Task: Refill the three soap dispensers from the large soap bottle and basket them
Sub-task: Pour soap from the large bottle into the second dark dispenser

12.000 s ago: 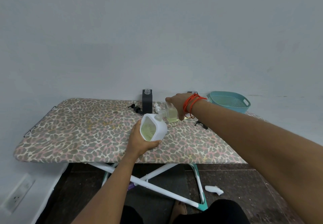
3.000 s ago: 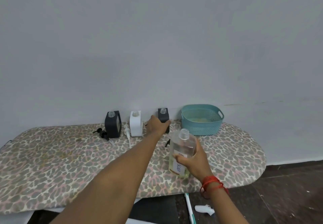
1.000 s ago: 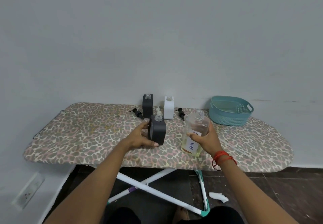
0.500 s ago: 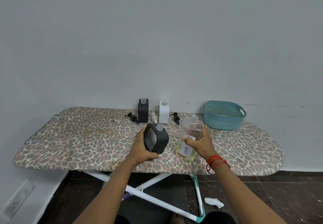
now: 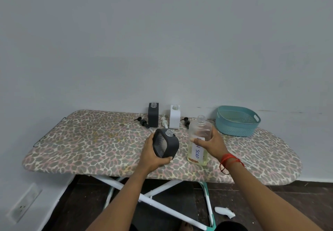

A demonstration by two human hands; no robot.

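The dark square plastic dispenser [image 5: 166, 145] is gripped by the left hand [image 5: 152, 158] and the clear plastic soap bottle [image 5: 200, 132] by the right hand [image 5: 213, 144], mid-frame; for pouring, the mouths must be aligned.

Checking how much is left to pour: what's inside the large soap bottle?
Yellowish soap low in the large soap bottle; upper part looks empty. The right hand and label cover its middle.

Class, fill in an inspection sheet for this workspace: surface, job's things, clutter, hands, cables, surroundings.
Surface: leopard-print ironing board.
Job's things: held dispenser tilted in left hand; soap bottle, uncapped, in right hand; black dispenser and white dispenser uncapped at the back; three pumps loose beside them; basket far right.
Clutter: nothing seen.
Hands: both gripping.
Cables: nothing seen.
Surroundings: wall socket low left; white scrap on floor.
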